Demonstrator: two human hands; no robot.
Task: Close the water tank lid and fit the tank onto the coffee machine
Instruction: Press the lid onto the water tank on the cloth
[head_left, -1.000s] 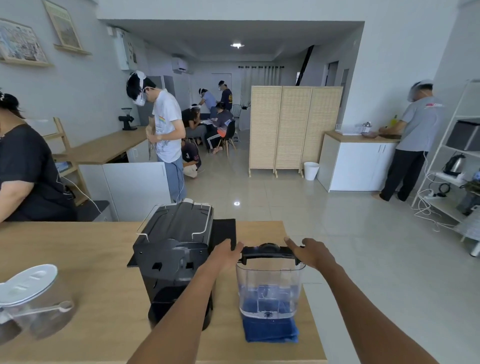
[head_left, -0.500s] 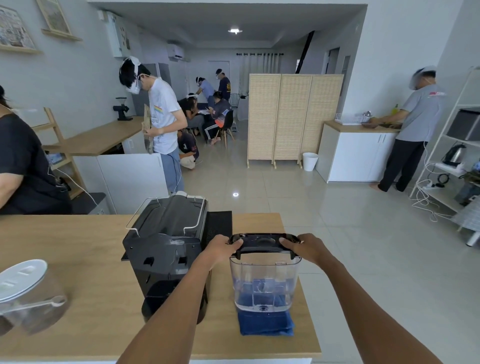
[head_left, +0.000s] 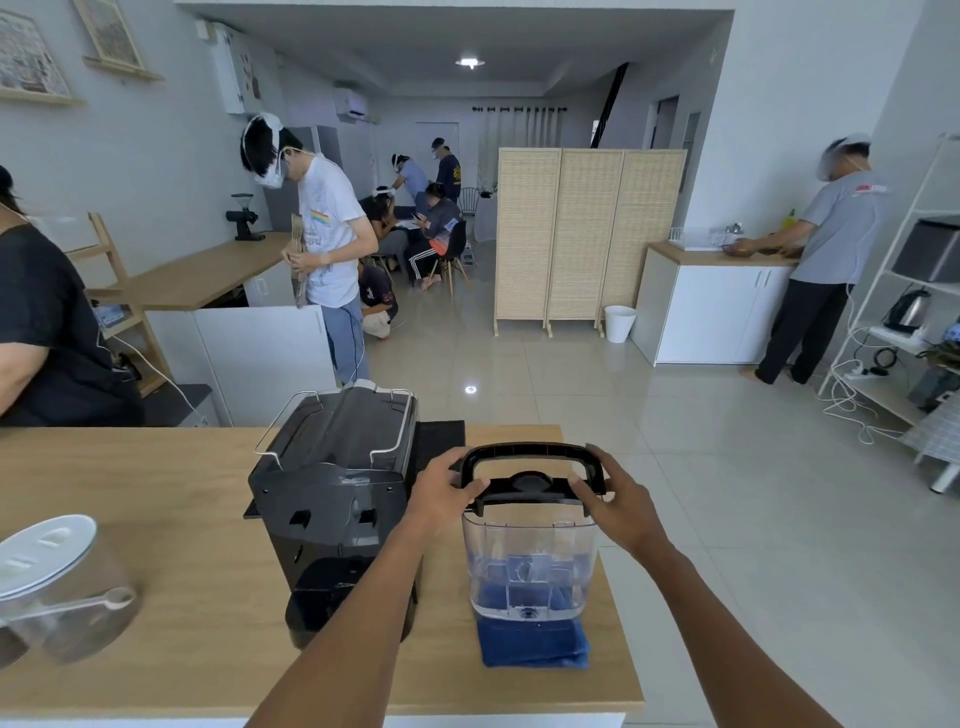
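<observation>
Head camera: a person is standing at a wooden table, both hands working at the top of a clear water tank that is sitting on a folded blue cloth near the table's right edge, just beside the black coffee machine. The left hand is curling its fingers around the left end of the black lid, and the right hand is doing the same on the right end, fingers closed on the rim below the raised handle. Whether the lid is fully seated is hard to tell; its near edge appears to be sitting slightly proud of the tank wall.

The risks are looking plain enough. Water is filling the tank's lower part, so lifting with a half-latched lid is likely to slosh or spill onto the machine. The tank is standing close to the table's right edge, and an uneven push could be tipping it off the soft cloth. The upright handle may also be snagging as the tank goes toward the machine's rear, which is hidden from this view.
</observation>
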